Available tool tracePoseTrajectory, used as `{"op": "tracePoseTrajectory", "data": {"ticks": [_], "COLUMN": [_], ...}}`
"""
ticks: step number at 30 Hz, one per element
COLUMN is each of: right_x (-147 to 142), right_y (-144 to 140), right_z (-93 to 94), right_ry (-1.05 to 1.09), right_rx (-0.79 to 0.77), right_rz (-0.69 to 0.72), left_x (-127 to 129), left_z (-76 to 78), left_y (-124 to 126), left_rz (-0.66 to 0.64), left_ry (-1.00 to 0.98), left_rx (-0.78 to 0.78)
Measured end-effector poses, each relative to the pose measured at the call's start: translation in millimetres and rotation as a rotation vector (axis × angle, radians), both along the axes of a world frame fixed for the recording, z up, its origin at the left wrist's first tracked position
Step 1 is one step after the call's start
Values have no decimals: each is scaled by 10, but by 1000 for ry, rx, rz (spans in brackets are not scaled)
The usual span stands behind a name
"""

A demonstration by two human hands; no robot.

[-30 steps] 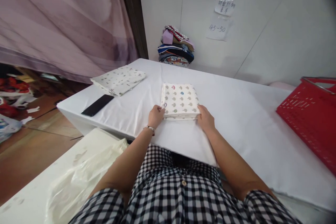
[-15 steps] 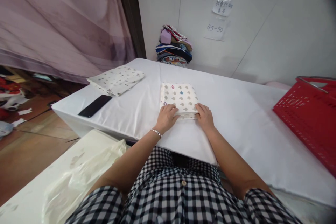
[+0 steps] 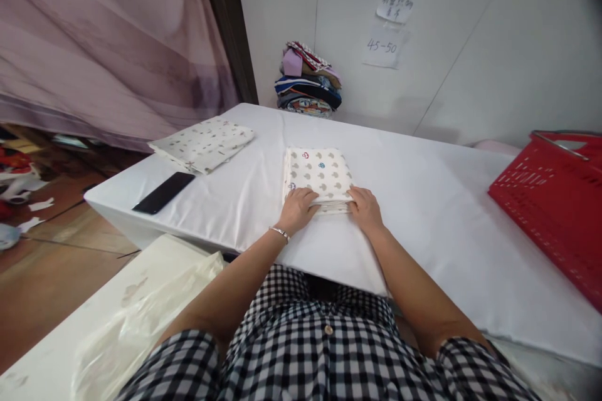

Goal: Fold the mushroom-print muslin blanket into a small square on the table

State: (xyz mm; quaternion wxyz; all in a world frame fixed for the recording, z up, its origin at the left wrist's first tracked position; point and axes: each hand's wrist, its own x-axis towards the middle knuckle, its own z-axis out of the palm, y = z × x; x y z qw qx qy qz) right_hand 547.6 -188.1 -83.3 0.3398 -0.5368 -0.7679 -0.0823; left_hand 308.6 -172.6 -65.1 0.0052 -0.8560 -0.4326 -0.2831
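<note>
A folded white cloth with small mushroom prints [image 3: 318,173] lies on the white table [image 3: 423,200] in front of me. My left hand [image 3: 297,209], a bracelet on its wrist, rests palm down on the cloth's near left corner. At the near right corner my right hand [image 3: 365,208] grips the stacked edge with curled fingers. Both hands touch the cloth.
A second folded printed cloth [image 3: 202,144] and a black phone [image 3: 163,193] lie at the table's left end. A pile of coloured fabrics [image 3: 308,79] sits by the wall. A red basket [image 3: 555,191] stands at the right. A clear plastic bag [image 3: 141,319] lies lower left.
My left hand has moved from beside the cloth's left corner onto its top. The right hand has stayed at the near right edge. The view has shifted slightly.
</note>
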Motion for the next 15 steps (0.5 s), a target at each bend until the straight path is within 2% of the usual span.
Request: {"op": "tracePoseTrajectory", "data": {"ticks": [7,15], "right_x": [-135,-100], "right_y": [-23,17], "right_z": [119,97], "right_ry": [-63,-17], "right_rx": [-3,-66], "right_rz": [-20,26], "left_x": [124,288], "left_z": [52,58], "left_y": [-94,-89], "left_rz": [3,-80], "left_ry": [-19,26], "left_rx": [47,80]}}
